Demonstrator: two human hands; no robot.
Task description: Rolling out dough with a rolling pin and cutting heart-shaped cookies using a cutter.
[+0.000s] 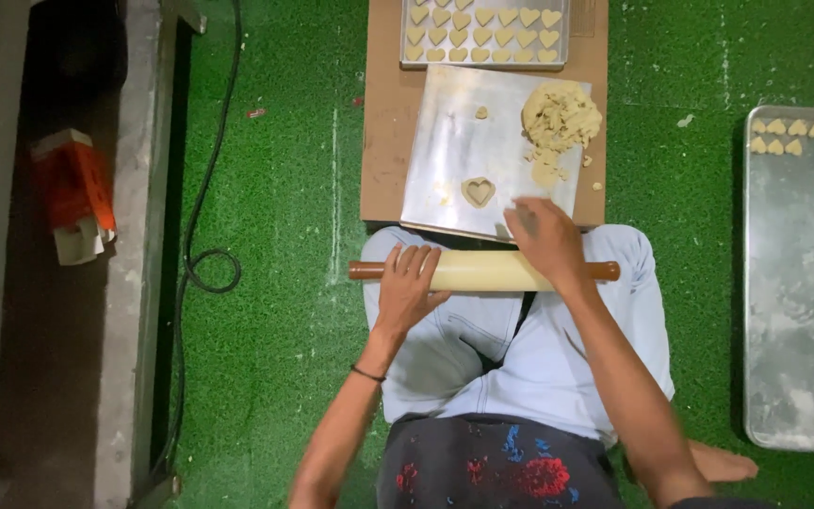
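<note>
The top tray of heart cookies (483, 36) and the right-hand tray (800, 283) are cut off by the picture's edges; the right hand (544, 236) hides part of the rolling pin (482, 270).

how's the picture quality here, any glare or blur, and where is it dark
Head view: soft glare on the metal sheet beside the dough pile; the right hand looks slightly smeared, while the left hand on the rolling pin is sharper; the left strip by the orange box is deep in shadow; the green mat is evenly lit.
</note>
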